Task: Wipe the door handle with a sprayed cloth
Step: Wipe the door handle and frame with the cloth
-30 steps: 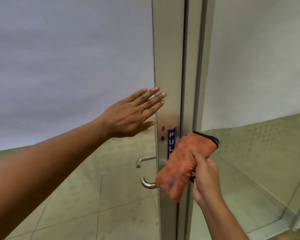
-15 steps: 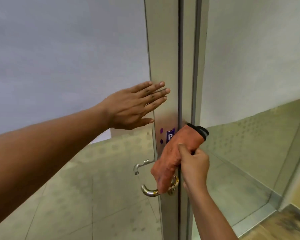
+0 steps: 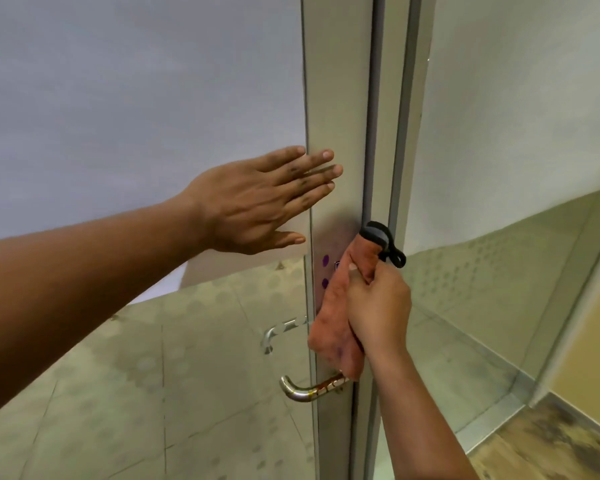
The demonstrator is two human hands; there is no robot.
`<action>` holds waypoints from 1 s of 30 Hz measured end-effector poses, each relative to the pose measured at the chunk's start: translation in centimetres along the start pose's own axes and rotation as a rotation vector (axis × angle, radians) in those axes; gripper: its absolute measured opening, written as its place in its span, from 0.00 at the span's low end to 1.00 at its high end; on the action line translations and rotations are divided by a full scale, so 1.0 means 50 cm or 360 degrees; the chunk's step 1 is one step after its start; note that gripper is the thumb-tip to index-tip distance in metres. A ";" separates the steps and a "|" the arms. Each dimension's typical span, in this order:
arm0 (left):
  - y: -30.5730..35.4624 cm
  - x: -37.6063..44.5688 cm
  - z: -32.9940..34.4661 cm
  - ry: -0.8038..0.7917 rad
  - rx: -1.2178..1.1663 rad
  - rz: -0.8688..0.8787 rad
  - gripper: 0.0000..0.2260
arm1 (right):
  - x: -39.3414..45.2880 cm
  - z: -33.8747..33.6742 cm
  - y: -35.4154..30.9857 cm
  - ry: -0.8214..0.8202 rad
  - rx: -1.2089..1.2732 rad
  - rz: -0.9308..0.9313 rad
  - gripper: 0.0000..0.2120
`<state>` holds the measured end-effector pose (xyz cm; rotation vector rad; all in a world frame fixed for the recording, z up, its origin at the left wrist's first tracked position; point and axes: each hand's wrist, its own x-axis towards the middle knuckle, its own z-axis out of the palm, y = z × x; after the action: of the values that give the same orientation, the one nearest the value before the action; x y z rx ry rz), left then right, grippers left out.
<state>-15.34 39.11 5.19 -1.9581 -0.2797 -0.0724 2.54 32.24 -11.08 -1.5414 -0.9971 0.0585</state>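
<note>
Head view looks down at a tall brushed-metal door stile (image 3: 340, 109), the upright edge of a glass door, and everything else is placed against it. Left of the stile spreads the frosted glass door panel (image 3: 136, 98), its lower part clear so that beige floor tiles (image 3: 201, 393) show through. Right of the stile stands a second metal frame post (image 3: 400, 133) with another glass pane (image 3: 520, 116) beyond it. The left hand (image 3: 257, 202) lies flat, fingers straight and together, palm against the glass with the fingertips reaching onto the stile's left edge, well above the handle. The right hand (image 3: 378, 306) is just right of the stile's lower part, fingers curled round a folded orange cloth with a black hem and hanging loop (image 3: 336, 323), thumb pressed on its front. The cloth hangs down the face of the stile, covering most of a small sign, with two purple dots (image 3: 325, 271) just left of it. Its lower end touches the inner end of the curved polished-steel lever door handle (image 3: 305, 389), which sticks out leftward from the stile. A second, matching lever (image 3: 281, 332) shows through the glass, higher and to the left.
</note>
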 end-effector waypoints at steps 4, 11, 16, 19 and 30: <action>-0.001 -0.001 0.010 -0.0011 0.0043 0.0015 0.35 | 0.005 0.001 -0.003 -0.0008 -0.0077 -0.0132 0.06; 0.000 -0.001 0.004 -0.0040 0.0056 0.0016 0.35 | -0.001 0.000 0.009 -0.0216 -0.0241 -0.0112 0.08; 0.004 -0.001 0.002 -0.0063 0.0072 0.0005 0.36 | 0.010 -0.043 0.031 -0.0399 0.0069 0.0207 0.08; 0.003 0.002 0.003 -0.0076 0.0078 -0.0007 0.36 | -0.013 -0.058 0.048 -0.0242 0.0244 0.0312 0.05; 0.005 0.002 0.000 -0.0088 0.0081 -0.0013 0.36 | -0.076 0.015 0.027 -0.0232 0.0406 0.0441 0.04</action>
<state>-15.18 39.04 4.98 -1.9106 -0.3225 -0.0163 0.48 30.69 -14.29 -1.4434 -0.8461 0.4811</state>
